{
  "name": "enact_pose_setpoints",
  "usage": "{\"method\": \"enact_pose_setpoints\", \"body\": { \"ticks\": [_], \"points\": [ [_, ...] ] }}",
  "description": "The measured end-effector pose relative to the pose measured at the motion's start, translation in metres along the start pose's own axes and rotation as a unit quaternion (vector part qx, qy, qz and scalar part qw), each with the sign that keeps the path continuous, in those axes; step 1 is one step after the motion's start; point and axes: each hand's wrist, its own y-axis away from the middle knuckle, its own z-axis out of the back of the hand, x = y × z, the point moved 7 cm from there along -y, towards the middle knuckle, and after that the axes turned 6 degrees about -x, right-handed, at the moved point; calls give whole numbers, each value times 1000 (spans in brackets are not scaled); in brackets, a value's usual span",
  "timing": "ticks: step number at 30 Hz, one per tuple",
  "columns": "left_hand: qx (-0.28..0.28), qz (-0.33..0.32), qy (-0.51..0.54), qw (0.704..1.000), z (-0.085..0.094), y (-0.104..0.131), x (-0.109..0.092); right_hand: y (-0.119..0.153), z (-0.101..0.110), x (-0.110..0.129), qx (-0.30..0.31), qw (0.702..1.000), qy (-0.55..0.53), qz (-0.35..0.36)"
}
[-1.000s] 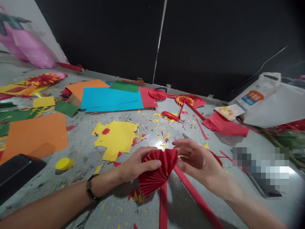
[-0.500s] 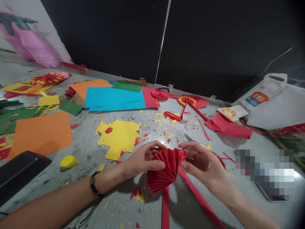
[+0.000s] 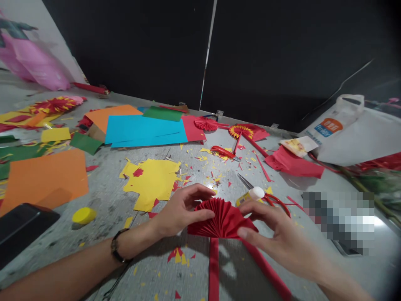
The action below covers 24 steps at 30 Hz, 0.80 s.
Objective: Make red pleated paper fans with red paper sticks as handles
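Observation:
A pleated red paper fan (image 3: 216,215) is spread in a half circle between my two hands. My left hand (image 3: 184,211) is closed on its left side, thumb on the front and fingers behind. At the right end, my right hand (image 3: 266,225) pinches the fan's edge between thumb and fingers. Two red paper strips (image 3: 214,267) run from beneath the fan toward me. Just behind my right hand lie a glue stick (image 3: 255,194) with a white cap and red-handled scissors (image 3: 277,202).
Yellow paper (image 3: 153,179), a blue sheet (image 3: 145,129) and orange paper (image 3: 46,179) lie around with many scraps. A red utility knife (image 3: 224,151) is farther back. A yellow cap (image 3: 84,215) sits at left, a white plastic bag (image 3: 354,129) at right, and a black wall (image 3: 140,50) behind.
The fan has opened wider, its right end moving right and down with my right hand. The glue stick has come into view behind it. The whole view has shifted slightly.

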Motion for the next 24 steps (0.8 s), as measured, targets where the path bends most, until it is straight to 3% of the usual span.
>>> {"method": "enact_pose_setpoints", "body": {
  "ticks": [4,7,9,13,17,21,24],
  "points": [
    [-67,-38,33,996,8,-2,-6,-11,-9,6,25,999,40,11],
    [-143,-60,57,986,21,-5,-6,-16,-8,-4,6,999,-40,-19],
    [-161,-46,70,983,24,-8,-2,-17,-8,-13,-13,994,-97,-47],
    [-88,32,84,992,14,-10,10,-17,-6,-16,-89,985,-137,-60],
    [-6,71,82,994,4,-7,13,-16,-4,-1,-146,981,-122,-33],
    [36,60,14,997,2,-4,9,-17,-9,14,-126,987,-103,-1],
    [35,62,4,997,3,-3,8,-8,-6,12,-136,986,-94,-6]
  ]
}}
